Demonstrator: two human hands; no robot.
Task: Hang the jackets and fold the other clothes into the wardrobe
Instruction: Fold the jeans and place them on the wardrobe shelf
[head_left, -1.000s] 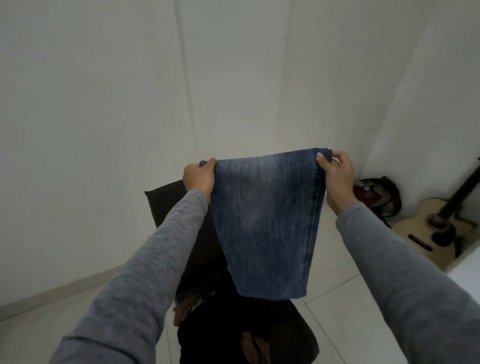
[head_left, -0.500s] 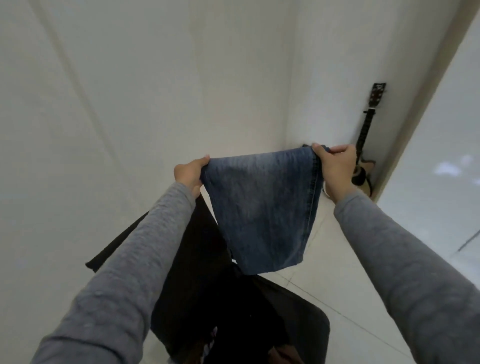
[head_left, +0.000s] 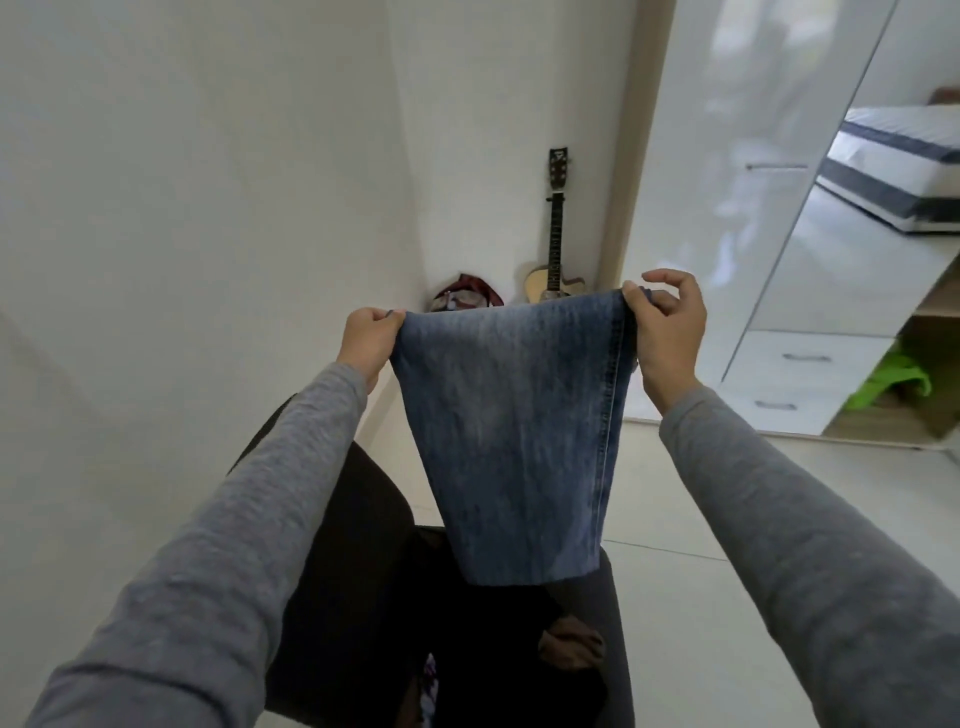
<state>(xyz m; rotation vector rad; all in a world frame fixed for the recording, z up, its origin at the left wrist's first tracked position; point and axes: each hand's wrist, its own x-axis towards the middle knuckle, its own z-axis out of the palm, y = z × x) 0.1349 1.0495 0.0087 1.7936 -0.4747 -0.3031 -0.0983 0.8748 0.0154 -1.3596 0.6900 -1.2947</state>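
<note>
Two hands hold the folded jeans in mid-air above a dark chair, left of the wardrobe, the grip of the left hand clamped on one top corner, that of the right hand pinched on the other.

Bare floor toward the wardrobe on the right; dark chair below.

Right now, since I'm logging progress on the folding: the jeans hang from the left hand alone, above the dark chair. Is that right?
Not quite. Both hands hold them: the left hand has a grip on one top corner and the right hand pinches the other. The jeans do hang above the dark chair, as the head view shows.
</note>
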